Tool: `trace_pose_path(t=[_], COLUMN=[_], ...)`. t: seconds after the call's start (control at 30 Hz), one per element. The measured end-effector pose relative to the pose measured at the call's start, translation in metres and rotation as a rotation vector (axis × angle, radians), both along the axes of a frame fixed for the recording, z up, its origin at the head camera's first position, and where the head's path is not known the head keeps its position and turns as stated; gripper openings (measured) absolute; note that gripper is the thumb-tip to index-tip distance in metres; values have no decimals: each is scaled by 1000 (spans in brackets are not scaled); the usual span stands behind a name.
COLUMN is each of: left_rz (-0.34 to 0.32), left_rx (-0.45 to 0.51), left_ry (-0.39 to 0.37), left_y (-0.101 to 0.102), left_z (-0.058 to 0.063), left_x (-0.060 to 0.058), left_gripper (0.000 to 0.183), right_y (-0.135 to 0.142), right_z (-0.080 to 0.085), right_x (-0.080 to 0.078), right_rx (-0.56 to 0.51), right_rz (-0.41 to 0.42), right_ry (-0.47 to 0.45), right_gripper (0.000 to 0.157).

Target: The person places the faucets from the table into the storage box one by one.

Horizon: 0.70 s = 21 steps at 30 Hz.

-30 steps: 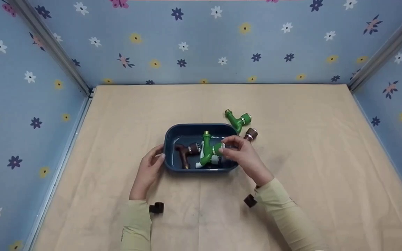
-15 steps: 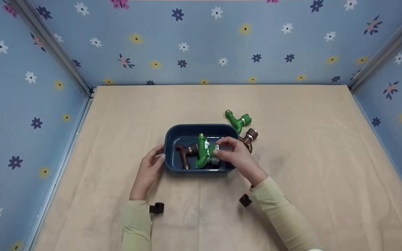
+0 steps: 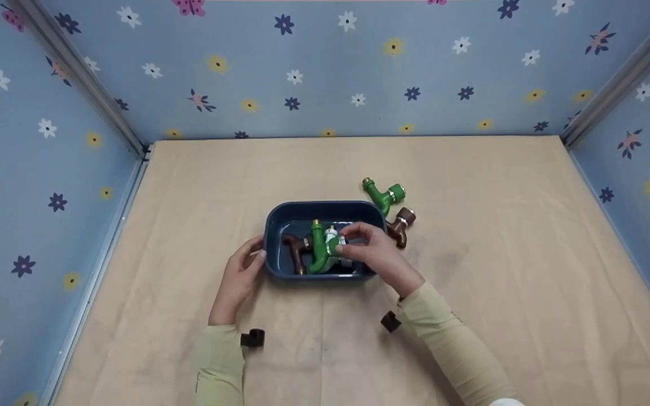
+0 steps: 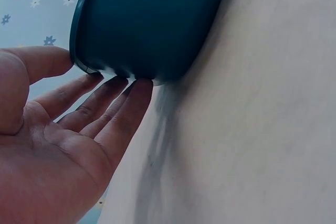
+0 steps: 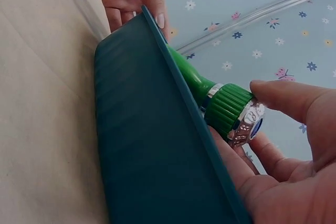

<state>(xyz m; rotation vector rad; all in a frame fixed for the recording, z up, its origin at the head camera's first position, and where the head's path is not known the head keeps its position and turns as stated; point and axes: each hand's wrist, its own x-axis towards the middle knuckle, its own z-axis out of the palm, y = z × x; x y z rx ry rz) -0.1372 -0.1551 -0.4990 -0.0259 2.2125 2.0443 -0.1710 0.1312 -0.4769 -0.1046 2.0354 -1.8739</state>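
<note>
A dark blue plastic tub (image 3: 285,210) stands mid-table. My left hand (image 3: 241,273) holds its left end, fingertips against the outer wall and thumb at the rim, as the left wrist view shows. Over the tub, my right hand (image 3: 378,254) pinches a green tap (image 3: 318,245) by its ribbed knob (image 5: 229,109); the brass threaded end points away from me. Below and partly hidden by it is a white tap (image 3: 332,231). A brown tap (image 3: 295,251) lies in the tub's left half, its knob covered by the green tap.
Behind the tub's right end, another green tap (image 3: 384,197) and another brown tap (image 3: 401,225) lie on the beige cloth-covered table (image 3: 500,225). Flowered blue panels (image 3: 325,67) enclose the back and sides. Dark wrist-camera pieces (image 3: 253,338) show at the wrists.
My right hand has carried the green tap leftward within the tub, across the brown tap's knob. More of the white tap's top shows. The left hand stays at the tub's end.
</note>
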Motion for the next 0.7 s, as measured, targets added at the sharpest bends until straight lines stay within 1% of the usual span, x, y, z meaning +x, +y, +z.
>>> trace_pose_path(t=[0.03, 0.07, 0.2, 0.4, 0.5, 0.63, 0.7], left_rz=[-2, -3, -7, -15, -11, 13, 23], left_rx=[-1, -2, 2, 13, 37, 30, 16], left_ry=[5, 8, 14, 28, 37, 50, 58], left_y=[0, 0, 1, 0, -2, -4, -4], left_z=[1, 2, 3, 0, -10, -26, -29], left_x=[1, 1, 1, 1, -2, -7, -8], left_gripper=[41, 41, 41, 41, 41, 40, 40], right_y=[0, 0, -2, -5, -7, -9, -9], right_z=[0, -4, -6, -8, -8, -9, -9], right_x=[0, -2, -3, -7, -8, -8, -8], right_rx=[7, 7, 6, 6, 1, 1, 12], right_rz=[6, 8, 21, 29, 29, 33, 36], right_ry=[1, 6, 12, 15, 0, 4, 17], right_gripper=[35, 35, 33, 34, 34, 32, 31])
